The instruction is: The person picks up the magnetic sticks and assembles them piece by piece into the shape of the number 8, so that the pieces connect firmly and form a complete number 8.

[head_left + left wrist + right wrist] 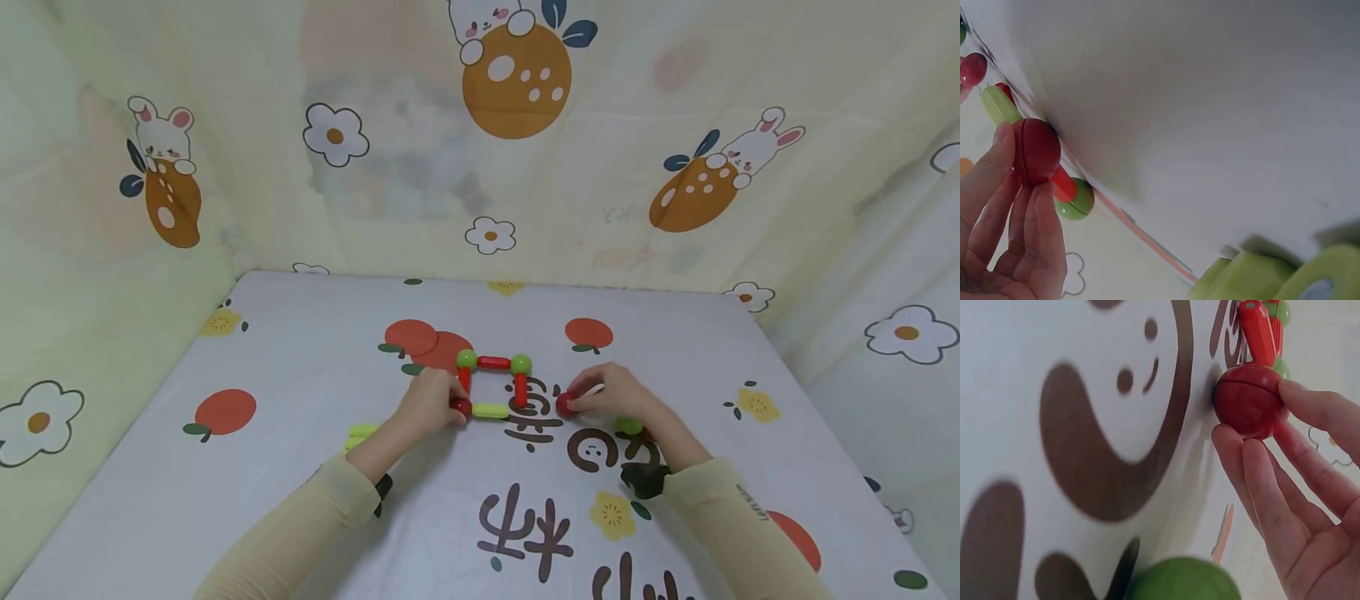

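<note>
My left hand pinches a dark red ball between thumb and fingers at the near left corner of a rod-and-ball frame. From that ball a yellow-green rod runs to the right and a red rod runs away from me. Two green balls mark the far corners, joined by another red rod. A third red rod comes toward me from the right green ball. My right hand holds another red ball by its fingertips, apart from the frame on the right.
Yellow-green rods lie beside my left forearm, partly hidden by it. Near my right wrist sits another green ball, with a red piece partly covered by the arm. A printed cloth covers the table, and a patterned curtain hangs behind it.
</note>
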Tool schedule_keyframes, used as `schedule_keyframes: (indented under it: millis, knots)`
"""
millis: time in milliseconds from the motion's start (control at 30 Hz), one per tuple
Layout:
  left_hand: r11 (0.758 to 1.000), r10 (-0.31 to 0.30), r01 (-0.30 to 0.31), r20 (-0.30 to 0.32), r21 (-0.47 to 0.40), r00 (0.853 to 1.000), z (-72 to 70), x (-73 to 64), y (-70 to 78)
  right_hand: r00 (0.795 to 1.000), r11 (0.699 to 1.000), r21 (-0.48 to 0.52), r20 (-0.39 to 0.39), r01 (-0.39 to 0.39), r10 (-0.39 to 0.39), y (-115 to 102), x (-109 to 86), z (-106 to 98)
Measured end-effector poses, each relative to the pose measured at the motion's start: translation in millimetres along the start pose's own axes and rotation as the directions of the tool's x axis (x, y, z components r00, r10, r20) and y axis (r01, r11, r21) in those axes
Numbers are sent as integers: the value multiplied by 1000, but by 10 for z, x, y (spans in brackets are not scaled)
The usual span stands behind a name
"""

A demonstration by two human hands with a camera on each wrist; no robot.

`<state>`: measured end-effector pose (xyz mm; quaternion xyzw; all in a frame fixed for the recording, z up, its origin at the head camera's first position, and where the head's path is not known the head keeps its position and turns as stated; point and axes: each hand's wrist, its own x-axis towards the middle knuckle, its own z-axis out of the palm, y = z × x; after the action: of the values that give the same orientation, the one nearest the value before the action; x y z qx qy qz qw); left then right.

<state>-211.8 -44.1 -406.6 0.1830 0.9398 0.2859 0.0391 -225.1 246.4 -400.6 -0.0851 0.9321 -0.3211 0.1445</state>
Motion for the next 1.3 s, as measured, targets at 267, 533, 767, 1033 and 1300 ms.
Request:
schedule_keyframes:
  millis: [267,533,767,1033,1300]
  knots:
    - [1000,-3,3,8,3,1000,-9,-2,9,997,997,33,41,70,-71,-67,24,116]
    - [1000,13,-13,-2,2,1000,5,1,-10,991,989,123,90,83,-95,-137,43,222]
    - [1000,23,-23,-2,1,1000,18,7,-28,987,984,142,105,104,-119,-197,70,310]
    - [1000,19,-19,4,-1,1000,21,13,-33,973,965,189,107,183,-206,-260,92,392]
    - [1000,17,-17,4,-8,1000,10,13,-17,982,971,192,100,140,-162,-289,97,406]
